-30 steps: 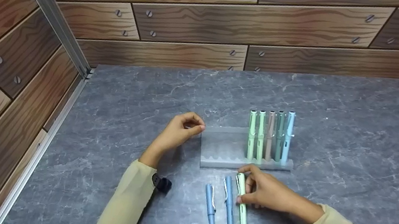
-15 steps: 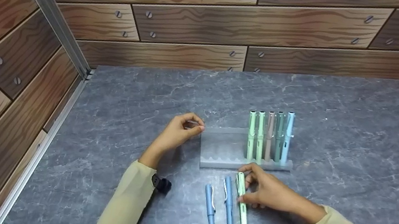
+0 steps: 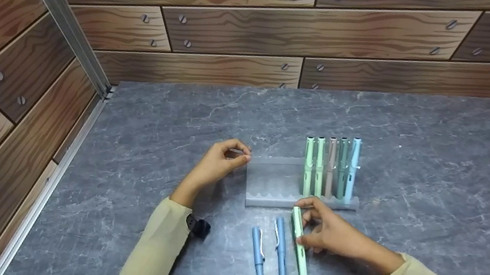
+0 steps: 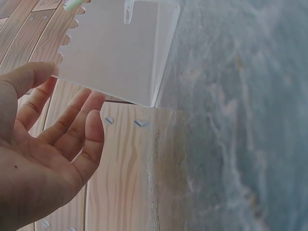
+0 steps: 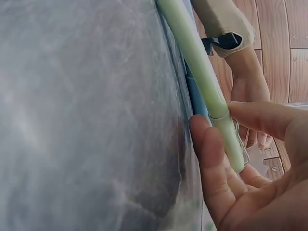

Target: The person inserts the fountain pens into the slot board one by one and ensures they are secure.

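My right hand (image 3: 332,232) holds a light green pen (image 3: 302,263) between thumb and fingers, its capped end toward the rack. In the right wrist view the thumb presses the pen (image 5: 202,67) near the cap joint, and the clip shows beside it. My left hand (image 3: 220,160) pinches the left edge of a clear notched pen rack (image 3: 272,179); in the left wrist view thumb and index finger meet at the rack's corner (image 4: 110,57). Several pens stand in its right part: two light green (image 3: 308,165), a brown (image 3: 330,167), a dark green (image 3: 342,169) and a light blue (image 3: 353,170).
Two blue pens with metal clips, a left one (image 3: 259,262) and a right one (image 3: 281,260), lie on the grey marbled table (image 3: 432,190) left of the held pen. Wood-patterned walls (image 3: 240,28) bound the back and left side.
My right hand has shifted slightly up and right with the light green pen, which has turned so its clip no longer shows in the head view. My left hand stays at the rack.
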`<state>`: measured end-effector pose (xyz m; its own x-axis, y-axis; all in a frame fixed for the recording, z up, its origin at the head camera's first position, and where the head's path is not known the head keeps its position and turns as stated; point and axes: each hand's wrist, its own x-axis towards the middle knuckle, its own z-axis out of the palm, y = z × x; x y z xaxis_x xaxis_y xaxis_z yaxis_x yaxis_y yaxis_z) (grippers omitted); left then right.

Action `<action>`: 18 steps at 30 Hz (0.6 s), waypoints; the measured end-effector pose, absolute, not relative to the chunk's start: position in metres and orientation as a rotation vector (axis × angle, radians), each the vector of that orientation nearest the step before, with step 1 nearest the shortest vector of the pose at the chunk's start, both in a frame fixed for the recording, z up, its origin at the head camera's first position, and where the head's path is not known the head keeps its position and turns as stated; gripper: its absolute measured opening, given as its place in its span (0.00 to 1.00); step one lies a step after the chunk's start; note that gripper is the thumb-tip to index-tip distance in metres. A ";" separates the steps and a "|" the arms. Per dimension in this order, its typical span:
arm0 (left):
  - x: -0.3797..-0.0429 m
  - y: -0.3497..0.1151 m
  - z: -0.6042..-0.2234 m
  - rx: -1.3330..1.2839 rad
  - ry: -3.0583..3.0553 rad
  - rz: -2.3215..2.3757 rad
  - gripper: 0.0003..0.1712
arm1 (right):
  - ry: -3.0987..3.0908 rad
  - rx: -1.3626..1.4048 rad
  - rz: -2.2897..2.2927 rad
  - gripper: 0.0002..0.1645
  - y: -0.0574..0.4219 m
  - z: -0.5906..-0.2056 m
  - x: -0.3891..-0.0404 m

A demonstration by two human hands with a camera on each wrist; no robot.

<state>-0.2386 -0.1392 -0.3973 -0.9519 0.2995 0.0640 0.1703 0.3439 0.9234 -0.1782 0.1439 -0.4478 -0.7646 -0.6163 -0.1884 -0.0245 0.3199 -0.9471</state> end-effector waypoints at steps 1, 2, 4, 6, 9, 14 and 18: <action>-0.239 -0.139 -0.398 0.436 2.478 1.680 0.08 | 2.056 -0.554 -1.473 0.41 0.144 -0.448 -0.178; -0.239 -0.139 -0.398 0.435 2.479 1.680 0.08 | 2.052 -0.547 -1.479 0.41 0.145 -0.447 -0.178; -0.240 -0.139 -0.399 0.434 2.478 1.683 0.08 | 2.048 -0.538 -1.492 0.41 0.146 -0.447 -0.178; -0.240 -0.139 -0.399 0.434 2.481 1.681 0.08 | 2.044 -0.538 -1.511 0.41 0.146 -0.447 -0.178; -0.240 -0.139 -0.399 0.438 2.490 1.678 0.08 | 2.045 -0.540 -1.529 0.42 0.147 -0.444 -0.179; -0.238 -0.139 -0.397 0.444 2.495 1.677 0.08 | 2.048 -0.551 -1.549 0.43 0.149 -0.437 -0.181; -0.251 -0.142 -0.418 0.454 2.497 1.698 0.08 | 2.055 -0.575 -1.577 0.43 0.150 -0.429 -0.183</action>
